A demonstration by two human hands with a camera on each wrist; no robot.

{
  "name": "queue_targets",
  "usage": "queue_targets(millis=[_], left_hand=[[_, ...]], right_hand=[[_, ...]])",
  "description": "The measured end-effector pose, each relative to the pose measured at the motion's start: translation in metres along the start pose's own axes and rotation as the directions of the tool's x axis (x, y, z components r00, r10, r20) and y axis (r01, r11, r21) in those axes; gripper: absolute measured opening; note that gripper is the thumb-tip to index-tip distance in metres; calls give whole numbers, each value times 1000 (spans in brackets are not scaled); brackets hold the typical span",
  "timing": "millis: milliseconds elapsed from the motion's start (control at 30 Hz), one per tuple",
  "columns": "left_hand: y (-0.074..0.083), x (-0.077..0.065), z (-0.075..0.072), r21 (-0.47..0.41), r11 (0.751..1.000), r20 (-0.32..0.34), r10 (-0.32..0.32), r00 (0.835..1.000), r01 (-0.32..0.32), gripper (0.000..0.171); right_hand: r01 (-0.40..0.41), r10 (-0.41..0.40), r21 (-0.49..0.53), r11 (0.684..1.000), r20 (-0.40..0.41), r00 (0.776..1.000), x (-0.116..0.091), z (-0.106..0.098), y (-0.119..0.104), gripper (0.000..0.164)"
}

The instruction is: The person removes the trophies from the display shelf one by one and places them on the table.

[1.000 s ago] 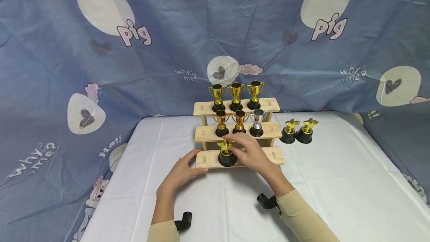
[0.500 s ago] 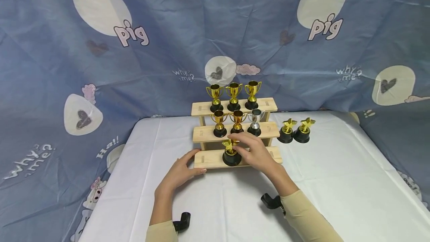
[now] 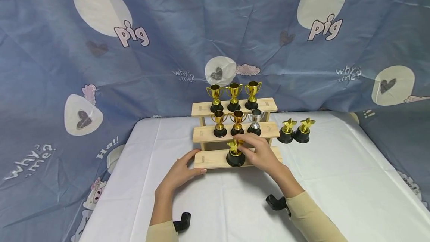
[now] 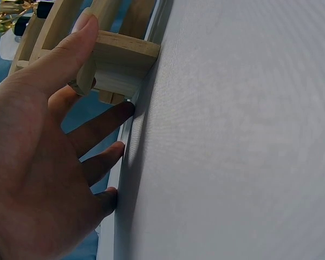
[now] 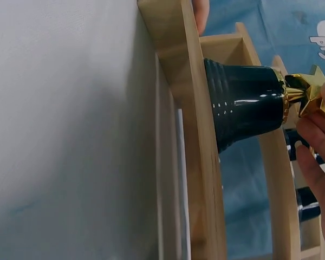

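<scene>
A three-step wooden display stand (image 3: 213, 158) stands on the white-covered table. My left hand (image 3: 177, 174) holds the left end of its bottom step; in the left wrist view the thumb (image 4: 70, 51) lies against the board and the other fingers spread beside its end. On that bottom step a gold star trophy (image 3: 236, 159) stands upright near the middle. My right hand (image 3: 260, 153) pinches its star (image 5: 313, 93) between thumb and fingers, partly covering it. The black base (image 5: 246, 103) sits at the board's surface in the right wrist view.
Three gold cup trophies (image 3: 233, 96) line the top step. The middle step bears two orange-gold cups (image 3: 220, 122) and a silver cup (image 3: 256, 120). Two more star trophies (image 3: 302, 133) stand on the table (image 3: 339, 182) right of the stand. A blue printed curtain (image 3: 168, 40) hangs behind.
My right hand has moved the star trophy rightward along the bottom step, from left of the middle to about the middle. The left hand has stayed at the stand's left end.
</scene>
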State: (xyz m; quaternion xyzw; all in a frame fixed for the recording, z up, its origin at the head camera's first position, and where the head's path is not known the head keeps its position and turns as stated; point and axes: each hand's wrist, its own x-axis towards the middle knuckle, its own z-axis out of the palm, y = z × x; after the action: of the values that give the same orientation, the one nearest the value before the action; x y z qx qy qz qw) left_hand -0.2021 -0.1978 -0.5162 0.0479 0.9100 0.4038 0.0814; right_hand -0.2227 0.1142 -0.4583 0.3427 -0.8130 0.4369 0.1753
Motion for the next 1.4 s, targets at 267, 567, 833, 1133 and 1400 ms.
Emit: queue_targets(millis=[267, 567, 833, 1133, 1400], left_hand=[[2, 0, 0, 1, 1000, 1, -3, 1000, 3, 83], [2, -1, 1, -6, 1000, -2, -12, 1000, 12, 84], [3, -1, 0, -3, 1000, 0, -11, 1000, 11, 83], [1, 0, 0, -2, 1000, 0, 6, 1000, -6, 84], [1, 0, 2, -3, 1000, -1, -15, 1000, 15, 84]], right_hand=[[21, -21, -2, 1000, -17, 1000, -5, -7, 2, 36], [-14, 14, 1, 1000, -64, 998, -12, -14, 4, 35], [-39, 37, -16, 999, -127, 991, -19, -21, 11, 36], [-46, 42, -27, 999, -157, 987, -26, -32, 15, 35], [-49, 40, -43, 998, -188, 981, -33, -43, 20, 36]])
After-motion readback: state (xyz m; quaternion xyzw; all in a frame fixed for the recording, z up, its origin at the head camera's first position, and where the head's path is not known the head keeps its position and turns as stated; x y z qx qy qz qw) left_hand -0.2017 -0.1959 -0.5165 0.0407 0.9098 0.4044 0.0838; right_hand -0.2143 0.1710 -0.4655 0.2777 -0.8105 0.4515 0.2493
